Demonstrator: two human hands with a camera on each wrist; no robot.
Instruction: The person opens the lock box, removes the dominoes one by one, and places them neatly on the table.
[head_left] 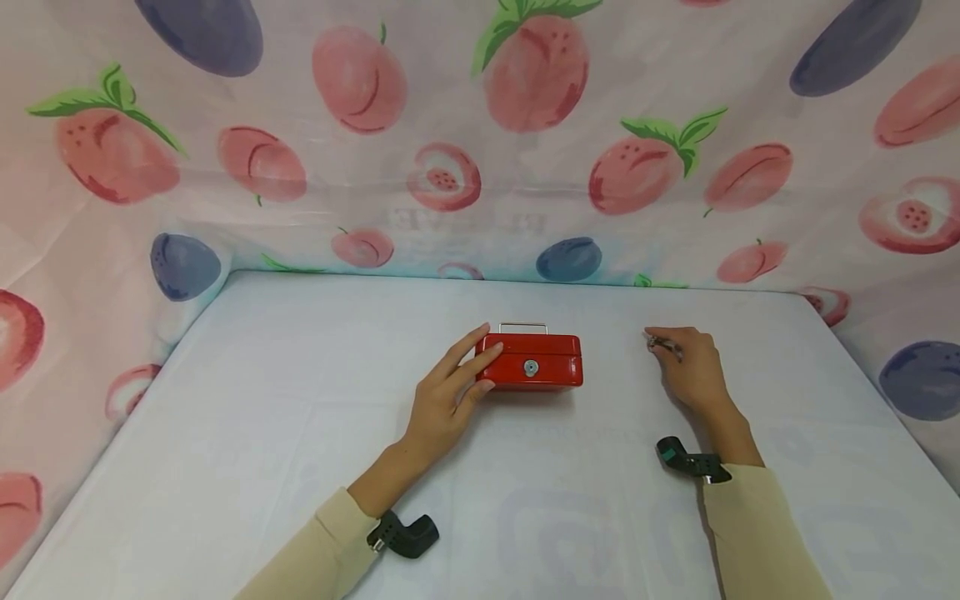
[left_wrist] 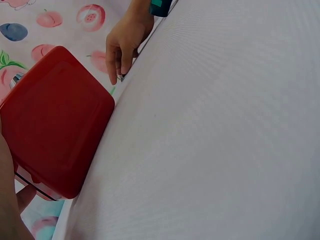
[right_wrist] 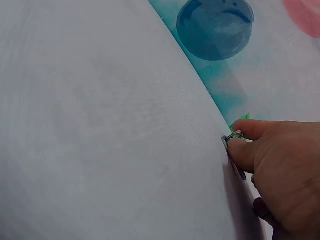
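A small red cash box [head_left: 528, 362], with a round silver lock on its front and a wire handle [head_left: 523, 326] raised at the top, is near the middle of the table. At its left end my left hand [head_left: 442, 408] holds it, fingers over the top and thumb low on the front. The left wrist view shows a broad red face of the box [left_wrist: 57, 125] close up. Off to the right, my right hand [head_left: 690, 367] pinches small metal keys on a ring [right_wrist: 233, 137] between thumb and forefinger, just above the cloth.
A white cloth [head_left: 300, 467] covers the table. Behind it and along both sides hangs a fruit-printed curtain [head_left: 450, 108], meeting the table's far edge. A dark wrist camera [head_left: 405, 535] is on the left wrist and another wrist camera [head_left: 690, 461] on the right.
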